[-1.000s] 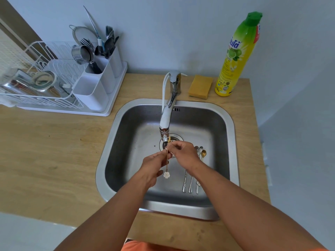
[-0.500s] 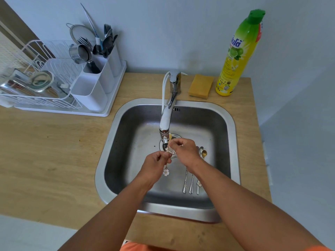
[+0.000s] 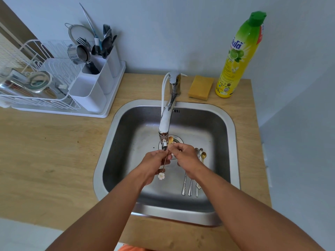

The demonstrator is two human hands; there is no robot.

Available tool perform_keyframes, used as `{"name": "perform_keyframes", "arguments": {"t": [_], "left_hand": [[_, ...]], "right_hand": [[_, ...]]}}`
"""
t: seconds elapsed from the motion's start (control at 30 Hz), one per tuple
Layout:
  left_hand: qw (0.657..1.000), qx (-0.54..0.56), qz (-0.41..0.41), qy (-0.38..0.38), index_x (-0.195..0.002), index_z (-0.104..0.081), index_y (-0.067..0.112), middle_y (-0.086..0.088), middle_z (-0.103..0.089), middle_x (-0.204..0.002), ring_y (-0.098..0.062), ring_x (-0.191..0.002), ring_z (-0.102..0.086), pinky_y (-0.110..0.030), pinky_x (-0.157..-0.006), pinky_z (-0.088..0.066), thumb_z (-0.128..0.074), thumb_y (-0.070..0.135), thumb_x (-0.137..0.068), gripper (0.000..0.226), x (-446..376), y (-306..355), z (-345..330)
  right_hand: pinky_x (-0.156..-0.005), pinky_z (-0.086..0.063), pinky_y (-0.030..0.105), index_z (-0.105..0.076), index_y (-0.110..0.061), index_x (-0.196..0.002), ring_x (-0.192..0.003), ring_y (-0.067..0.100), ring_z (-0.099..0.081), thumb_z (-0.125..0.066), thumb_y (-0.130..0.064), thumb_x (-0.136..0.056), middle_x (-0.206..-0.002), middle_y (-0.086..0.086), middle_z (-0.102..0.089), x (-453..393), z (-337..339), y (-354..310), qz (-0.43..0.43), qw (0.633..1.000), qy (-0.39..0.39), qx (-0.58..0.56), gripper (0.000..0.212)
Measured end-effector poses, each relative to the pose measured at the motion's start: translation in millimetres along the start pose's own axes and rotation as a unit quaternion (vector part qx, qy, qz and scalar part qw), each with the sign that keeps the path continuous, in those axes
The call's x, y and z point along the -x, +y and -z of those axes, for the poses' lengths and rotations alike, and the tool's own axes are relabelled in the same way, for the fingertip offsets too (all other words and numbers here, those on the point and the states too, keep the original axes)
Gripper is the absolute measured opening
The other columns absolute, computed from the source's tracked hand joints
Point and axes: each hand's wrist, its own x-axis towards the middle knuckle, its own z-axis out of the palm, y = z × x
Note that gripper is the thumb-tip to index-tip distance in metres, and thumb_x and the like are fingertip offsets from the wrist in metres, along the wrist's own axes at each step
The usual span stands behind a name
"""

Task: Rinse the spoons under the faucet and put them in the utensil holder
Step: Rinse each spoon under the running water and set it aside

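Both hands meet under the faucet (image 3: 166, 122) over the steel sink (image 3: 233, 142). My left hand (image 3: 154, 162) pinches a thin gold spoon (image 3: 164, 165) whose flower-shaped handle end hangs down; its gold bowl shows beside the spout. My right hand (image 3: 184, 156) touches the same spoon near its top, fingers closed on it. Three more spoons (image 3: 190, 183) lie side by side on the sink floor to the right of the hands. The white utensil holder (image 3: 94, 84), with forks and dark spoons in its far compartments, stands at the back left. I cannot tell whether water runs.
A white wire dish rack (image 3: 32, 87) with metal items sits beside the holder on a white tray. A yellow sponge (image 3: 200, 87) and a tall yellow-green dish soap bottle (image 3: 235, 57) stand behind the sink. Wooden counter (image 3: 54, 151) stretches to the left.
The hands have stayed under the spout. The gold spoon was drawn up a little, then hangs lower again, with its flower end below my left hand.
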Motion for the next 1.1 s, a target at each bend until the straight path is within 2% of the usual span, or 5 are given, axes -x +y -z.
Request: {"name": "perform_keyframes", "arguments": {"t": [0.37,0.63,0.87,1.0,1.1], "left_hand": [[0.983,0.112,0.128,-0.072,-0.083,-0.071,0.027,0.009,-0.069,-0.097,-0.016,-0.105,-0.064,-0.041,-0.087,-0.043,-0.071,0.054,-0.09,0.028,3,-12,6],[0.996,0.035,0.074,0.017,-0.103,-0.075,0.026,0.011,-0.079,-0.098,-0.016,-0.1,-0.067,-0.04,-0.084,-0.046,-0.076,0.041,-0.091,0.019,-2,-12,9],[0.995,-0.096,0.024,-0.007,-0.105,-0.076,0.025,0.013,-0.079,-0.1,-0.013,-0.104,-0.068,-0.037,-0.085,-0.05,-0.068,0.037,-0.097,0.016,3,-33,16],[0.993,-0.119,-0.003,-0.006,-0.099,-0.076,0.018,0.003,-0.076,-0.091,-0.01,-0.084,-0.063,-0.021,-0.066,-0.046,-0.071,0.025,-0.097,0.009,-1,-41,16],[0.988,-0.151,-0.024,-0.007,-0.094,-0.076,0.015,0.007,-0.073,-0.08,-0.002,-0.073,-0.061,-0.015,-0.066,-0.046,-0.07,0.02,-0.097,0.009,-6,-49,9]], "right_hand": [[-0.055,-0.044,0.008,-0.074,-0.028,-0.089,-0.058,-0.014,-0.059,-0.06,-0.028,-0.105,-0.063,-0.028,-0.067,-10,7,-11,0.031,0.999,-0.024,0.014,0.021],[-0.072,-0.044,0.017,-0.072,-0.034,-0.083,-0.073,-0.019,-0.061,-0.063,-0.023,-0.102,-0.074,-0.034,-0.069,-9,-4,5,0.057,0.995,-0.021,0.073,0.024],[-0.08,-0.053,0.024,-0.075,-0.037,-0.081,-0.09,0.006,-0.071,-0.066,-0.029,-0.099,-0.087,-0.017,-0.077,-7,1,0,0.082,0.991,0.004,0.106,0.021],[-0.078,-0.052,0.02,-0.077,-0.029,-0.086,-0.087,0.007,-0.072,-0.068,-0.032,-0.098,-0.088,-0.009,-0.078,-1,-3,13,0.082,0.989,-0.007,0.124,0.016],[-0.079,-0.054,0.02,-0.079,-0.024,-0.091,-0.088,0.007,-0.072,-0.068,-0.03,-0.099,-0.088,-0.009,-0.078,3,-9,23,0.059,0.987,-0.002,0.15,0.015]]}}
